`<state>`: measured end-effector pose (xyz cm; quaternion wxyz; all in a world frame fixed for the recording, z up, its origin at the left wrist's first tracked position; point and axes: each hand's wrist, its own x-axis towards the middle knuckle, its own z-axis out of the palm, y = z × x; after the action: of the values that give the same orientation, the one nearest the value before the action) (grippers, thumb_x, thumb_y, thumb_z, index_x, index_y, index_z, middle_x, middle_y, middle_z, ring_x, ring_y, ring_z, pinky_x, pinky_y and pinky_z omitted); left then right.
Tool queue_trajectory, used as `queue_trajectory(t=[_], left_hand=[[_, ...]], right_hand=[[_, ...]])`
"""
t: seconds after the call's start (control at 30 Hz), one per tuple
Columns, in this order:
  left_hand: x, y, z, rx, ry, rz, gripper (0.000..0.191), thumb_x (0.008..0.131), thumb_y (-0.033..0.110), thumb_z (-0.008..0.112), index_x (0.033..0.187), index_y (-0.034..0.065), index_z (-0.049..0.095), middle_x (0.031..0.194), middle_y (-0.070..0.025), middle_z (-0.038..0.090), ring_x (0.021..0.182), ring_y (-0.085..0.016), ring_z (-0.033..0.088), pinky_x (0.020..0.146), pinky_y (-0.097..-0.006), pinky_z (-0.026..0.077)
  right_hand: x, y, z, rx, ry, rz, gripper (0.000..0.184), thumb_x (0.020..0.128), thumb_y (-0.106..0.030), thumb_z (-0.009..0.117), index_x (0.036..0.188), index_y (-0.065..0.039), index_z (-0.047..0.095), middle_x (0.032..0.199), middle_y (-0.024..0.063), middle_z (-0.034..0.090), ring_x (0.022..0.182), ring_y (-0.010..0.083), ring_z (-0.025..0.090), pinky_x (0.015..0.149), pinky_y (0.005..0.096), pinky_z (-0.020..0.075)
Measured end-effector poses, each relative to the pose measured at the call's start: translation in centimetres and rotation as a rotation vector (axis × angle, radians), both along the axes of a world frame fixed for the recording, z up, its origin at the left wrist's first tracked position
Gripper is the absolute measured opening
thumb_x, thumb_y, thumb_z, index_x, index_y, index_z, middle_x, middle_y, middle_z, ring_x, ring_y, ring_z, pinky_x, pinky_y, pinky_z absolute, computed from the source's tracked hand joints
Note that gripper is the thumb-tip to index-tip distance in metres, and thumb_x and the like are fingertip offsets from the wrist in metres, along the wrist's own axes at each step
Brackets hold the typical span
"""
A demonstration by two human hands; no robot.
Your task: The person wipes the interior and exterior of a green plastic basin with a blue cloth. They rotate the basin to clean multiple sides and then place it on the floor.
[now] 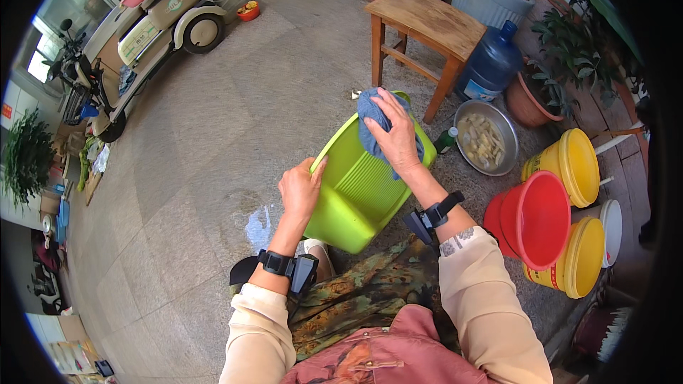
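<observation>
A green plastic washbasin (341,213) with a ribbed washboard panel is tilted in front of me. My left hand (301,186) grips its left rim, thumb over the edge. A blue-grey cloth (373,112) lies against the far inner end of the basin, draped towards its right side. My right hand (395,133) presses on the cloth, its fingers spread over it. Both wrists carry black strapped devices. The basin's underside and whatever supports it are hidden.
Right of the basin stand a green bottle (445,140), a metal bowl of food pieces in liquid (514,144), a red bucket (541,218) and yellow buckets (579,168). A wooden stool (427,16) is beyond; a scooter (160,21) stands far left. Wet patch (259,228) on the floor.
</observation>
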<state>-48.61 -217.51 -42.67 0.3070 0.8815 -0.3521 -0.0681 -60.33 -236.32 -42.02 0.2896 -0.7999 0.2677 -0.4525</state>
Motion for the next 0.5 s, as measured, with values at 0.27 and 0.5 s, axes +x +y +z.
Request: queue_trajectory(t=[0.27, 0.5], left_hand=[[0.1, -0.1, -0.2, -0.008, 0.033, -0.044, 0.051, 0.095, 0.054, 0.050, 0.084, 0.0070, 0.069, 0.067, -0.0206, 0.064, 0.071, -0.043, 0.063, 0.065, -0.0511, 0.049], [-0.6, -0.1, -0.2, -0.028, 0.078, -0.052, 0.060, 0.098, 0.057, 0.040, 0.090, 0.0049, 0.069, 0.072, -0.0244, 0.065, 0.076, -0.046, 0.064, 0.071, -0.0536, 0.048]], right_hand=[[-0.3, -0.5, -2.5, 0.005, 0.200, -0.075, 0.038, 0.078, -0.014, 0.073, 0.115, -0.006, 0.066, 0.132, 0.0127, 0.058, 0.115, 0.0321, 0.054, 0.099, 0.0408, 0.0450], [-1.1, 1.2, -3.6, -0.043, 0.292, 0.032, 0.035, 0.072, -0.004, 0.074, 0.107, -0.008, 0.070, 0.128, 0.0117, 0.061, 0.111, 0.0309, 0.056, 0.096, 0.0394, 0.0479]])
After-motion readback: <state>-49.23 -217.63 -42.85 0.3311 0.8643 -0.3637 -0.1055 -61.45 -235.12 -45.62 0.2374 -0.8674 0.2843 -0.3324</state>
